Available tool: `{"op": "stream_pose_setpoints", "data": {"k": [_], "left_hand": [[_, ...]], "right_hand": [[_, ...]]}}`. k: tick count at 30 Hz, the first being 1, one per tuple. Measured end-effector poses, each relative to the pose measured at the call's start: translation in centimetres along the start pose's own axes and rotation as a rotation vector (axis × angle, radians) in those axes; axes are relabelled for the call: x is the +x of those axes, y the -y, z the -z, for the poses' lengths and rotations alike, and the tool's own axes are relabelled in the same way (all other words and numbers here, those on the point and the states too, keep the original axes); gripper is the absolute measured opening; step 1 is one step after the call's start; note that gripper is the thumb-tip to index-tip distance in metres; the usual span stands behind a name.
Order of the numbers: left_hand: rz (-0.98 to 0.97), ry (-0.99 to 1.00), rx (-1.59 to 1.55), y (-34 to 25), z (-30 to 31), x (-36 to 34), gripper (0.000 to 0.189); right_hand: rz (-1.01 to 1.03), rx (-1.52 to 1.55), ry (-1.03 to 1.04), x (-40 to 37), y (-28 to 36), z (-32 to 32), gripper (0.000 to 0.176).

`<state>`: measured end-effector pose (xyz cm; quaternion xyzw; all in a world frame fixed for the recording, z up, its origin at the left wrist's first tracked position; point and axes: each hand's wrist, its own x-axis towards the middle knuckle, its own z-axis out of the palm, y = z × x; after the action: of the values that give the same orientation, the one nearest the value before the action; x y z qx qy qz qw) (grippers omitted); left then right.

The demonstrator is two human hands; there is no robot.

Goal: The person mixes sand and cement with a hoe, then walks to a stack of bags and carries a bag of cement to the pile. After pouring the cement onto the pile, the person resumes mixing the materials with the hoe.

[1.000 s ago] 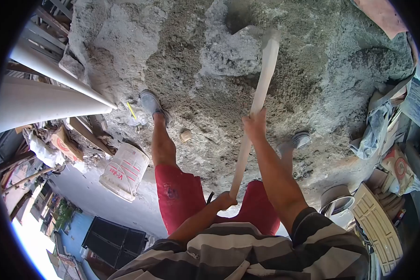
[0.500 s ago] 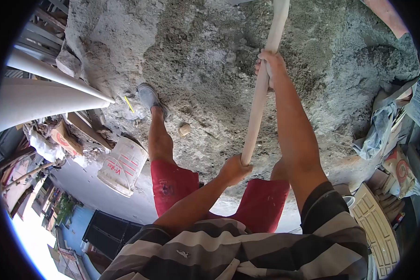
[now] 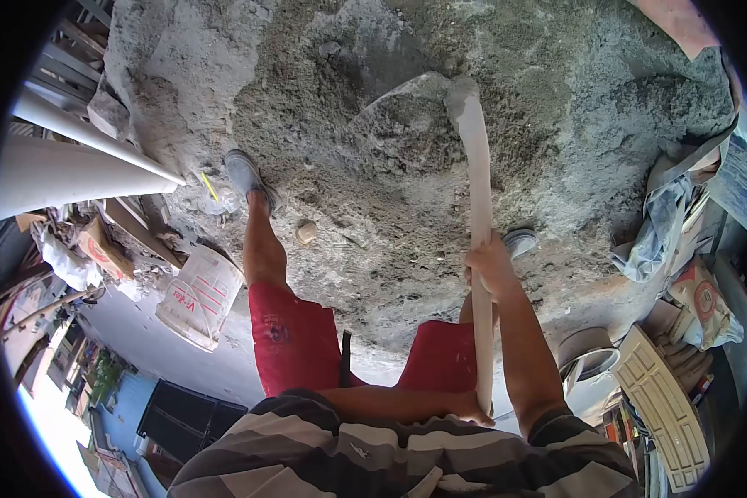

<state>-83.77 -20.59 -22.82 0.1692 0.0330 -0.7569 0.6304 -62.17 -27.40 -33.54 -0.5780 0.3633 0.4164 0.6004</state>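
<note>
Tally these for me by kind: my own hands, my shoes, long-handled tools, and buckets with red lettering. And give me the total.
Hands: 2, left hand and right hand
Shoes: 2, left shoe and right shoe
Tools: 1 long-handled tool
Buckets: 1 red-lettered bucket
Total: 6

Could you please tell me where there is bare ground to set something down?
Rough ground lies open between the small tan lump and the wooden handle. Another bare patch runs between the right shoe and the plastic sheeting. Crowded: the left edge, with white pipes, and the lower right, around the paneled board.
</note>
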Motion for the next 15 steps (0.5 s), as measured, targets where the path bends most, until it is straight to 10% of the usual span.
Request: {"op": "stream_pose_setpoints", "data": {"k": [3, 7, 10, 15], "left_hand": [[-0.110, -0.148, -0.236, 9.6, -4.7, 5.5, 0.021], [0.012, -0.428, 0.039, -1.7, 1.6, 0.5, 0.021], [-0.294, -0.933, 0.089, -9.6, 11.1, -3.8, 0.023], [-0.091, -1.021, 0.240, -20.0, 23.9, -12.1, 0.013]], "right_hand": [[0.007, 0.105, 0.015, -2.6, 1.3, 1.1, 0.056], [0.097, 0.160, -0.006, 2.9, 7.2, 1.1, 0.051], [0.285, 0.239, 0.072, 13.7, 15.2, -1.7, 0.040], [0.452, 0.212, 0.134, 31.2, 22.2, -7.1, 0.051]]}}
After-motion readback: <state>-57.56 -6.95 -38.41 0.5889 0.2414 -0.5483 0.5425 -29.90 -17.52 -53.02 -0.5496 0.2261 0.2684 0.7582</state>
